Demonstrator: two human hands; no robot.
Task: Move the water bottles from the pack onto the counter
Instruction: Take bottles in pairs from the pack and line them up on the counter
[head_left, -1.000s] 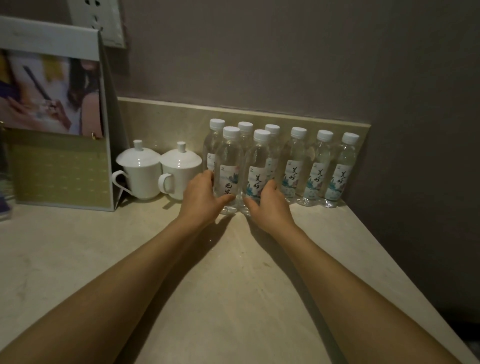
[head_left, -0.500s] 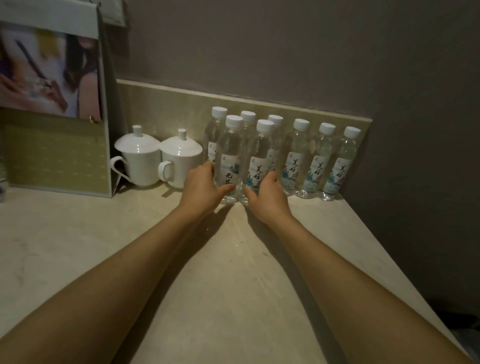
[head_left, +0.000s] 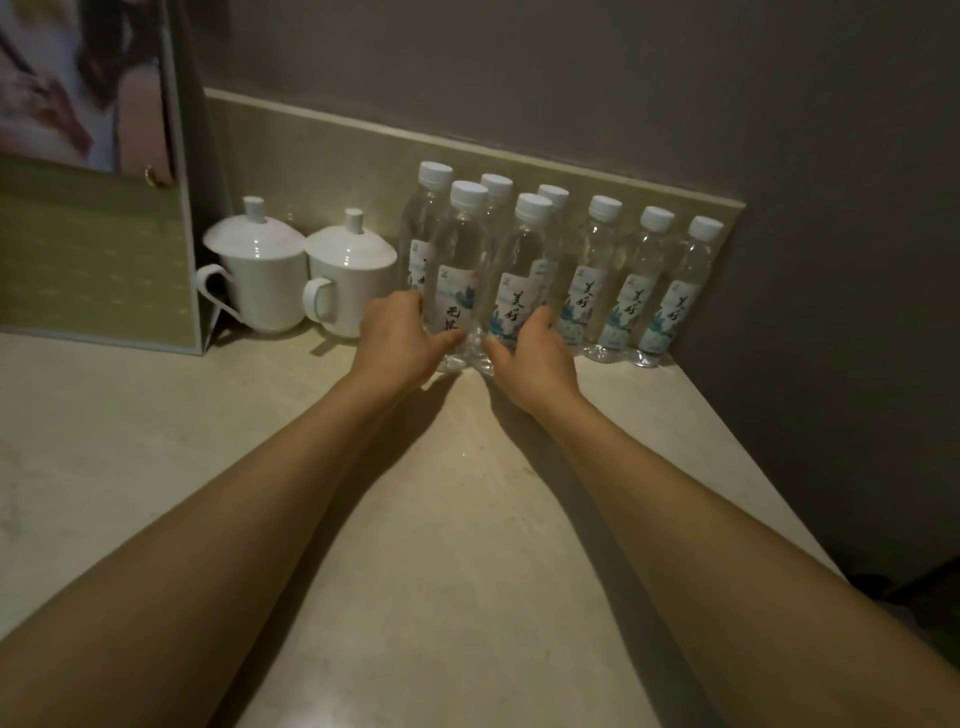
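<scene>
Several clear water bottles with white caps stand upright on the beige counter (head_left: 457, 519) against the backsplash. Two stand in front: the front left bottle (head_left: 460, 260) and the front right bottle (head_left: 522, 270). My left hand (head_left: 397, 340) wraps the lower part of the front left bottle. My right hand (head_left: 530, 353) holds the base of the front right bottle. Three more bottles (head_left: 496, 202) stand behind these two, and a row of three (head_left: 641, 280) stands to the right. No pack is in view.
Two white lidded cups (head_left: 265, 275) (head_left: 348, 280) stand left of the bottles. A green stand-up display board (head_left: 98, 234) stands at far left. The counter's right edge (head_left: 753, 457) runs diagonally; a grey wall (head_left: 571, 78) rises behind.
The view has tilted down and shifted. Both hands stay on the two front bottles, which stand in about the same spot.
</scene>
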